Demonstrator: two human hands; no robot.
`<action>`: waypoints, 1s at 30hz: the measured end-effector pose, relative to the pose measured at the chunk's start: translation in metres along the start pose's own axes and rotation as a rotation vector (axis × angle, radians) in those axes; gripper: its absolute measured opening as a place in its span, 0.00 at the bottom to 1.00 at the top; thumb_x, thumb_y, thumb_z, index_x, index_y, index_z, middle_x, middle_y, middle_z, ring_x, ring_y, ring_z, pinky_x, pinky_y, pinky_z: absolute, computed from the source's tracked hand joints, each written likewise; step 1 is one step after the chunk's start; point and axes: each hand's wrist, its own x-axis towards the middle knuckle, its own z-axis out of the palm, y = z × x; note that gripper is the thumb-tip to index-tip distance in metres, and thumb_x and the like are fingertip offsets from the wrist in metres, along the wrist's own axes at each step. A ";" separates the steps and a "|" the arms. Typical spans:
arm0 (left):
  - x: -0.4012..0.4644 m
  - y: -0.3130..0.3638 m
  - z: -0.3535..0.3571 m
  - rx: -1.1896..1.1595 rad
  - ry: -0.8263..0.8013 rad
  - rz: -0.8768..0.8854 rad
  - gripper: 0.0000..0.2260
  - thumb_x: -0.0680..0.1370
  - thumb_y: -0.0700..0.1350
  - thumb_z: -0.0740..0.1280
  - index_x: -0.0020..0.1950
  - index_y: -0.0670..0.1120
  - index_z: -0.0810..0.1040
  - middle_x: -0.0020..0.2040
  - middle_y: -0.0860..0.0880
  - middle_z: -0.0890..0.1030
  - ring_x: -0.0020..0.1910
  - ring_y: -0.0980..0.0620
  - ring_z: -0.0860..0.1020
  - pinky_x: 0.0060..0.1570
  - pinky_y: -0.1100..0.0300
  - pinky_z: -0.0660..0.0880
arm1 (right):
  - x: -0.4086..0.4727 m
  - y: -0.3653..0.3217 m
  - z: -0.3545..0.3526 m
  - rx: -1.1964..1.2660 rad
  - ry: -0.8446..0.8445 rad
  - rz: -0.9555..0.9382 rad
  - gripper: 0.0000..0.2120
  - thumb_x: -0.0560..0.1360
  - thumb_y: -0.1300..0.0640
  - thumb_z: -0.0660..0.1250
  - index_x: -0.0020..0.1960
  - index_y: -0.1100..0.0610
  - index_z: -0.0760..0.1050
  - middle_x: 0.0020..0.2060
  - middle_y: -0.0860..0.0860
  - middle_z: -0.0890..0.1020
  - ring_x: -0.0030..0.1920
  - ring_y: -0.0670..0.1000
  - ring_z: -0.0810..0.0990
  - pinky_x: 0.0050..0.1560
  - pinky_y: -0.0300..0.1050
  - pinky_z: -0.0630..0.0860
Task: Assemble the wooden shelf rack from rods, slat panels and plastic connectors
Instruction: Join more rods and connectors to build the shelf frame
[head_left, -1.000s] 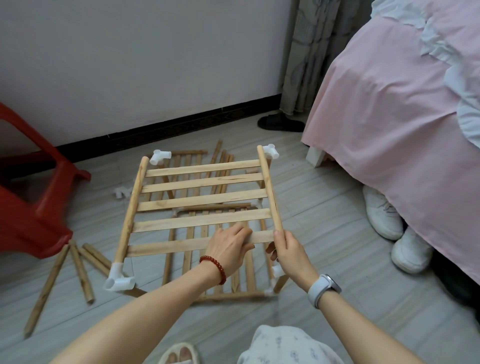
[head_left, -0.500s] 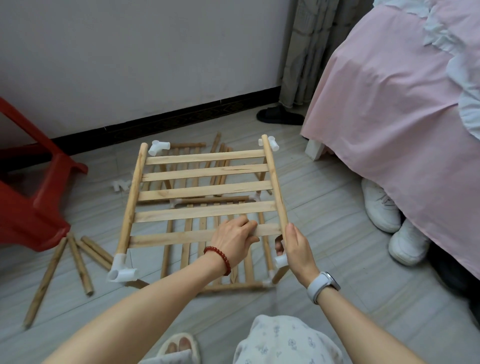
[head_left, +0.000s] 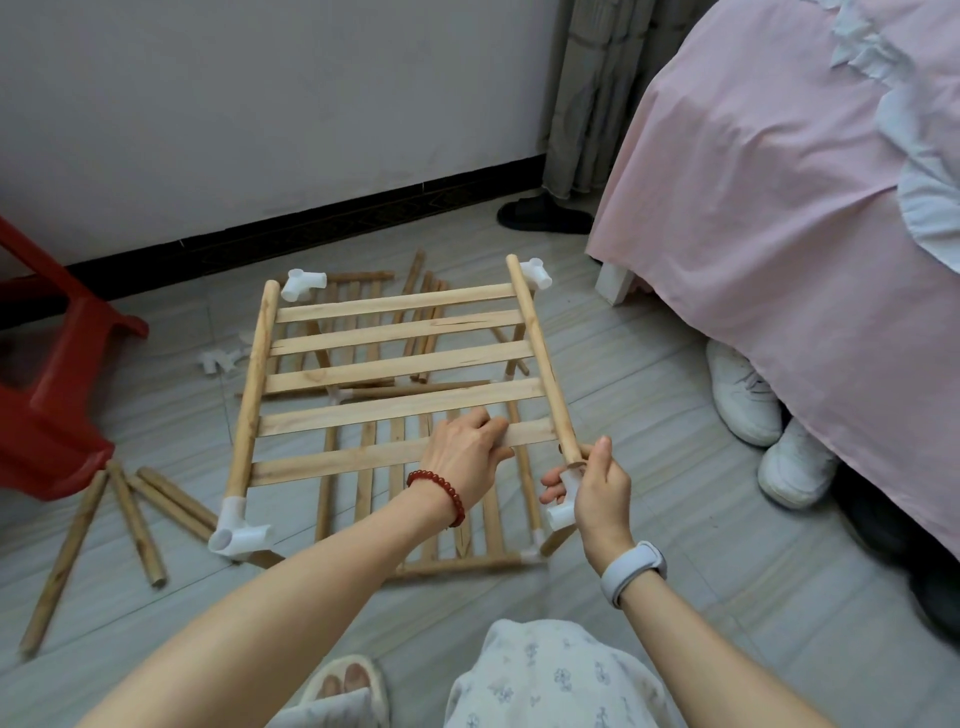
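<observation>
Above the bedroom floor, I hold the slat panel (head_left: 400, 374) in the air, my left hand (head_left: 465, 449) curled over its nearest slat, my right hand (head_left: 597, 488) pinching a plastic connector (head_left: 563, 501) at the rod end (head_left: 571, 454). It looks light and stiff, though thin slats may flex; I'd grip the side rods.

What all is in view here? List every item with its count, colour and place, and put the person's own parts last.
slat panel: one, pale wood, held up above the floor.
connectors on that panel: one white at the near-left corner, two white by the far corners.
connector in grip: one, white, at the panel's near-right rod end.
second panel: one, wood, flat on the floor beneath.
loose rods: several, wood, floor at left.
stool: one, red, far left.
bed cover: pink, right.
sneakers: two, white, by the bed.
slipper: one, dark, by the curtain.
left hand: grips the nearest slat.
right hand: holds the connector.
</observation>
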 end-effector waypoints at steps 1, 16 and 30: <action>0.000 0.001 0.001 0.005 0.000 0.004 0.14 0.80 0.48 0.60 0.62 0.44 0.73 0.51 0.45 0.74 0.48 0.46 0.73 0.46 0.58 0.64 | -0.001 0.000 0.000 -0.002 0.020 -0.018 0.20 0.83 0.50 0.46 0.44 0.59 0.71 0.27 0.59 0.75 0.19 0.48 0.72 0.23 0.38 0.72; 0.000 -0.001 0.004 0.015 -0.055 -0.035 0.13 0.80 0.50 0.59 0.61 0.46 0.73 0.53 0.48 0.73 0.49 0.47 0.74 0.49 0.58 0.66 | -0.001 0.004 0.001 -0.268 0.071 -0.051 0.22 0.80 0.47 0.55 0.35 0.59 0.73 0.27 0.52 0.75 0.28 0.48 0.72 0.32 0.41 0.71; -0.007 0.006 0.009 0.008 -0.075 -0.038 0.12 0.80 0.49 0.59 0.60 0.45 0.73 0.52 0.48 0.74 0.49 0.48 0.74 0.51 0.58 0.66 | 0.014 0.009 0.014 -0.191 0.308 -0.011 0.22 0.83 0.51 0.46 0.39 0.57 0.72 0.35 0.57 0.78 0.35 0.54 0.75 0.35 0.42 0.69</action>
